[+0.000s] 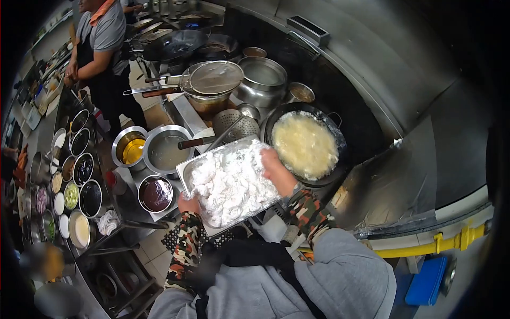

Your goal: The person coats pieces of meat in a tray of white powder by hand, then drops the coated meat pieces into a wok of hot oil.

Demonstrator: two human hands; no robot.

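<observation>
A metal tray (206, 232) full of white, flour-coated pieces (231, 183) is in front of me, tilted in view. My left hand (189, 203) is closed around the tray's near left edge. At the tray's right side, my right hand (277, 169) has its fingers curled at the white pieces. What those fingers hold is hidden and slightly blurred. Just right of this hand sits a black wok (343, 139) of pale, foaming oil (304, 143). A ladle (204, 141) with a dark handle lies behind the tray, by a perforated strainer (234, 123).
Left of the tray stand a pot of cloudy liquid (169, 151), a pot of yellow oil (131, 149) and a bowl of dark red sauce (155, 193). A mesh strainer (216, 77) rests on a pot behind. Another person (103, 53) stands at the far left counter.
</observation>
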